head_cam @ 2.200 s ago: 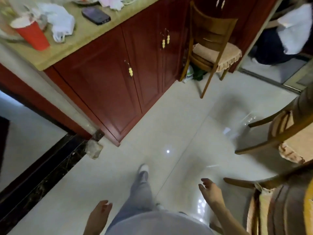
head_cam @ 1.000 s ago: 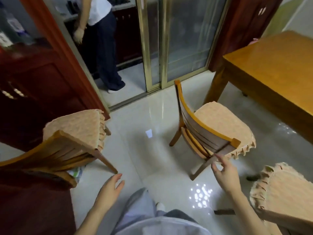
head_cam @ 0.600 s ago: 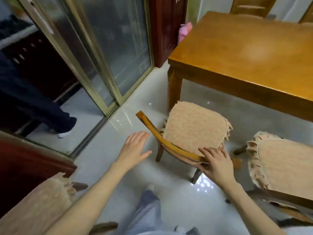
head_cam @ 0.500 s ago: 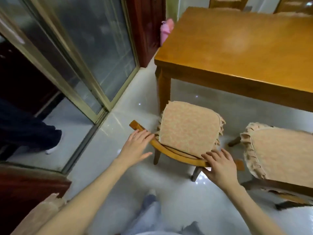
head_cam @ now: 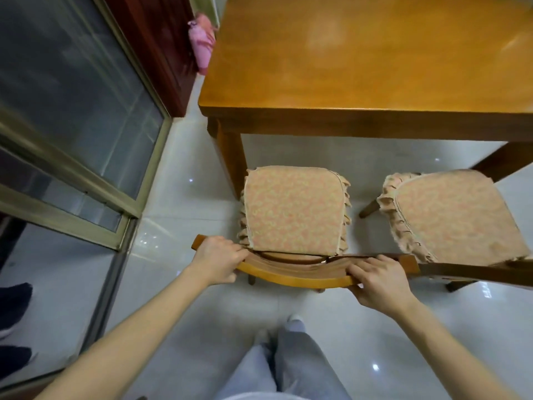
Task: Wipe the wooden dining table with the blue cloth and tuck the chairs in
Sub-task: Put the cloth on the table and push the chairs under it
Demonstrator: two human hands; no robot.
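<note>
Glossy pale floor tiles are spread beneath the wooden dining table, whose orange-brown top fills the upper right of the view. At the table's near edge, close to its left leg, a chair with a frilled peach seat cushion is stood facing the table, the front of the seat just beside that leg. The chair's curved top rail lies on the side away from the table and is gripped at both ends. The left hand is clamped over the rail's left end, fingers curled across the top. The right hand is wrapped round the right end, fingers laid over the top and thumb tucked beneath.

Further right along the same table edge, a second chair with a matching cushion is set at an angle, its seat just short of the table's right leg.

Left of the table, a sliding glass door and a dark red cabinet are seen, with a pink object hung between cabinet and table. Grey trousers are visible below the held chair. Dark shoes are glimpsed behind the door frame, well apart from the table.
</note>
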